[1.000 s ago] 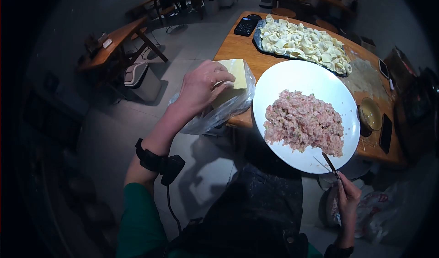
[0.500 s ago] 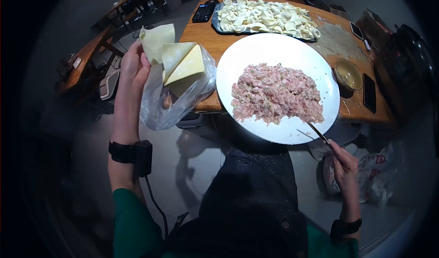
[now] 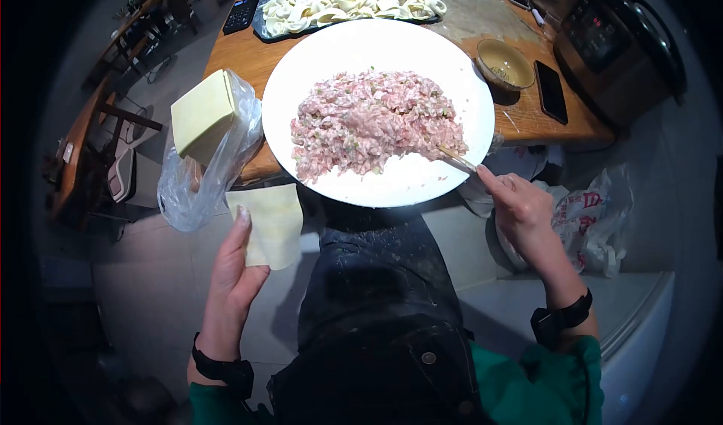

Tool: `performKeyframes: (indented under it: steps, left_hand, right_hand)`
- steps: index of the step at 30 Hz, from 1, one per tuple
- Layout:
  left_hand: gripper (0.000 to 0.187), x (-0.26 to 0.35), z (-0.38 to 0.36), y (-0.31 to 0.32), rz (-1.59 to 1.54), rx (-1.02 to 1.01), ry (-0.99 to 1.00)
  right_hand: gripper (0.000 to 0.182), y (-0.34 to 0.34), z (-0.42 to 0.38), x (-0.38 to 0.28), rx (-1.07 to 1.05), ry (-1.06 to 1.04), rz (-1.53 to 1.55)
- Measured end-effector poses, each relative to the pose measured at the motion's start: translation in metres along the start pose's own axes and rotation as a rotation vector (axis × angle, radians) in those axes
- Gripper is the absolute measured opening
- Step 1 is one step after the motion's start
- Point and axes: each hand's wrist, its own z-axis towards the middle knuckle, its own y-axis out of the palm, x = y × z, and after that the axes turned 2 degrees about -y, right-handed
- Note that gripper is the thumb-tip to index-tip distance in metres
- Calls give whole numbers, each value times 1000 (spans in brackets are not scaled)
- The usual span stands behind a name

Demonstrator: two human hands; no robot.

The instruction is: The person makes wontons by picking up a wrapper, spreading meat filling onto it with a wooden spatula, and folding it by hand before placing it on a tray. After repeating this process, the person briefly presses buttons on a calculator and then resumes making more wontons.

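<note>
My left hand (image 3: 235,271) holds a single square dough wrapper (image 3: 275,229), thumb on top, below the plate's left edge. A stack of the same wrappers (image 3: 202,112) sits in a clear plastic bag (image 3: 188,199) at the table's left corner. Between the fingers of my right hand (image 3: 523,214) is a thin stick (image 3: 459,158), its tip touching the lower right edge of the minced meat (image 3: 376,124). Green bits are mixed through the pink meat. It lies on a large white plate (image 3: 354,45), which overhangs the table's near edge.
Folded wontons fill a dark tray (image 3: 263,30) behind the plate, next to a calculator (image 3: 241,12). To the right are a small bowl (image 3: 504,65), a phone (image 3: 550,91) and an electric cooker (image 3: 621,56). A plastic bag (image 3: 595,218) hangs or lies below the table.
My left hand has peeled one wrapper off the stack and brought it down toward me. The stick's tip stays at the meat's edge. The view has shifted, moving the table up and left.
</note>
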Motion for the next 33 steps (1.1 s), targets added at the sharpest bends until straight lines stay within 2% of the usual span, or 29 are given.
performKeyframes:
  steps: [2,4,6,9,11,13,15,18,20,21,22,24,28,29,33]
  left_hand:
    - [40,-19,1,-7,39,62,-134]
    - [40,-33,2,-15,43,59,-167]
    - [42,-46,5,-18,66,57,-200]
    - [45,-56,10,-13,-9,32,-315]
    - [47,-64,15,-9,7,49,-318]
    - [48,-70,19,-4,-25,-44,-334]
    - [50,-76,21,3,76,-22,-326]
    - [49,-83,23,10,89,16,-397]
    - [50,-87,26,19,34,-45,-457]
    - [50,-89,28,22,34,-40,-454]
    - [49,-92,31,25,-5,-137,-439]
    - [47,-95,33,35,-49,-272,-416]
    - [47,-91,25,49,-91,-337,-348]
    - [47,-90,23,46,-93,-322,-340]
    - [47,-86,15,36,-73,-373,-294]
  right_hand:
    - [41,-6,0,4,-19,-16,-19]
    - [42,-7,3,7,-35,-30,-40]
    - [43,-5,7,8,176,-79,9]
    - [43,2,11,1,111,-74,0]
    - [43,8,8,2,74,-71,1]
    - [42,9,8,2,36,-70,2]
    - [38,6,10,0,18,-57,14]
    - [39,6,14,-3,4,-68,19]
    - [40,7,13,-6,-16,-68,34]
    - [40,8,12,-7,-34,-69,47]
    - [40,7,12,-10,-33,-75,53]
    - [44,4,8,-21,-123,-36,362]
    - [55,10,-3,-59,30,-231,273]
    - [57,16,-13,-63,3,-262,214]
    - [57,21,-31,-68,-3,-262,223]
